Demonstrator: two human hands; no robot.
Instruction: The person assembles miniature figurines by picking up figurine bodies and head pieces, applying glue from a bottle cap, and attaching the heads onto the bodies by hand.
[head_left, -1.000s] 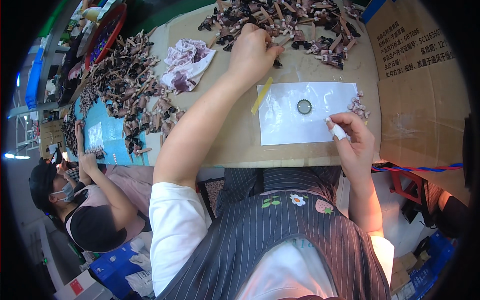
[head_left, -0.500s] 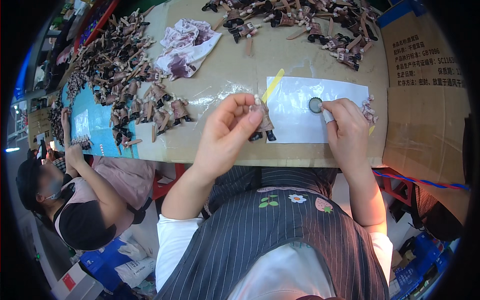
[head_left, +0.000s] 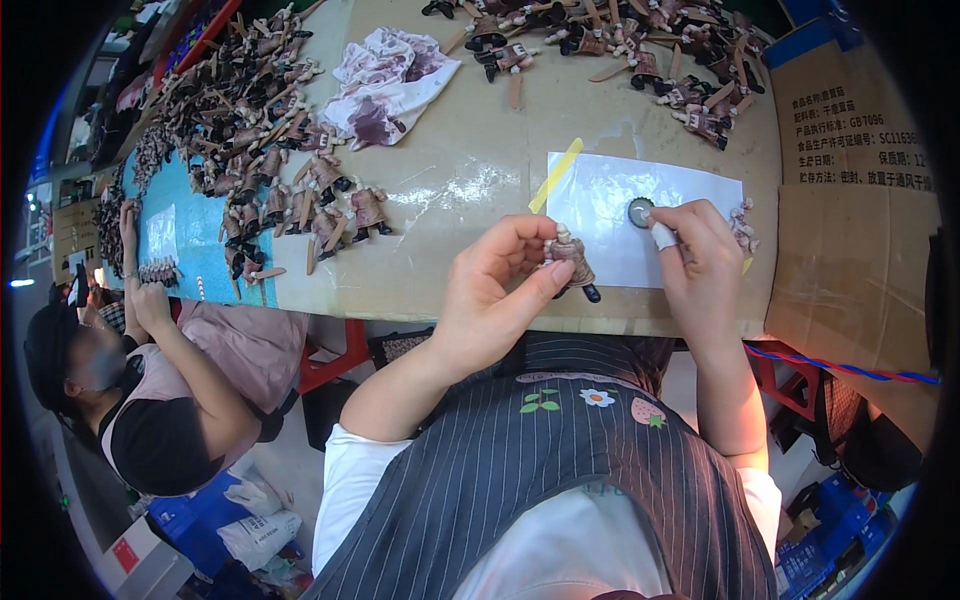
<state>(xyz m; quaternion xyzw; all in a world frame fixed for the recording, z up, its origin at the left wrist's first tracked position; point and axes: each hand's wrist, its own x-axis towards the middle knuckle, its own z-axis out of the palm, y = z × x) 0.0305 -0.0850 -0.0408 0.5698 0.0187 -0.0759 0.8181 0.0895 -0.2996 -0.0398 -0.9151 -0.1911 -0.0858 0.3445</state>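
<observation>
Pinched between the thumb and fingers of my left hand (head_left: 500, 285) is a small painted figurine (head_left: 572, 262) in a brownish robe with black boots. It is held up over the near edge of the white sheet. My right hand (head_left: 700, 250) is closed in a pinch, its fingertips at the rim of a bottle cap (head_left: 639, 211) lying on the white sheet (head_left: 600, 250). A white wrap (head_left: 663, 236) covers one of its digits. Whatever sits between those fingertips is too small to make out.
Many similar figurines with flat wooden sticks (head_left: 365, 212) cover the table's left and far side. A stained white cloth (head_left: 385, 85) lies beyond my left hand. Small pale parts (head_left: 742, 225) lie right of the sheet, near a cardboard box (head_left: 850, 250). A co-worker (head_left: 180, 410) sits at left.
My left hand has moved right and slightly nearer to me with the figurine, which is now tilted. The right fingertips stay at the bottle cap. The view has shifted slightly.
</observation>
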